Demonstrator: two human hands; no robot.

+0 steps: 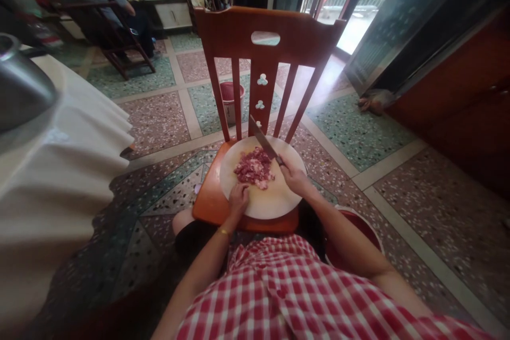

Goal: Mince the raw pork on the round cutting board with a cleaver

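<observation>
In the head view, chopped meat (255, 168) in a low, loose heap: deep red mixed with pale pink, paler lumps along the near side. Piled on a round, off-white board (274, 203), itself set on the orange-brown seat (215, 188) of a chair.

Just beyond and to the right of the left hand (238, 197), which rests at the board's near-left edge with fingers bent; cannot tell if pinching anything. Left of the right hand (294, 178), wrapped firmly round the handle of a knife (263, 141). Blade slanting away to the far left, tip past the board's far rim; cannot tell whether touching meat.

Bare board at the near side and right. Closed in on the far side by the slatted chair back (287, 18). Open floor (159, 122) to the left, before the cloth-draped bench (79, 127); close by the right forearm, a red basin (362, 221).
</observation>
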